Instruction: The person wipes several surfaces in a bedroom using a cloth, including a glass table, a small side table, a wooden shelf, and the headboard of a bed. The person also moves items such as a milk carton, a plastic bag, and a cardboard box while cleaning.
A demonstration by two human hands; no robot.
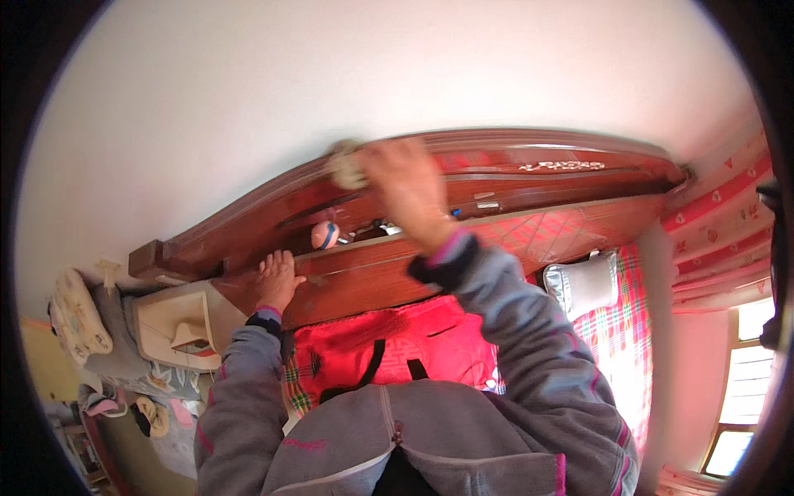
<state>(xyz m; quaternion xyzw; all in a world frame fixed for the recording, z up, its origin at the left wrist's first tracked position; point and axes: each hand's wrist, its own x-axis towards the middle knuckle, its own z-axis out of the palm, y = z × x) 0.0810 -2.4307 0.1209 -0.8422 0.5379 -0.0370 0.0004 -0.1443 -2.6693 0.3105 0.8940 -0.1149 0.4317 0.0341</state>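
My right hand (409, 186), blurred, holds a light-coloured cloth (348, 164) against the upper part of the dark red wooden headboard (273, 198). Lower and to the left, my left hand (279, 279) lies on the headboard's front ledge with fingers spread and nothing in them. Just right of that hand a pink ball-like object with a blue band (325, 235) sits in the recess behind the ledge. Small items, a white one (391, 229) and a blue one (456, 212) among them, lie farther right in the recess.
Below the headboard a red blanket (403, 341) covers part of the bed. A silvery pillow (583, 282) rests on plaid bedding (626, 322) at the right, near pink curtains (719, 229). At the left stand a pale bedside cabinet (149, 316) and piled fabrics (80, 316).
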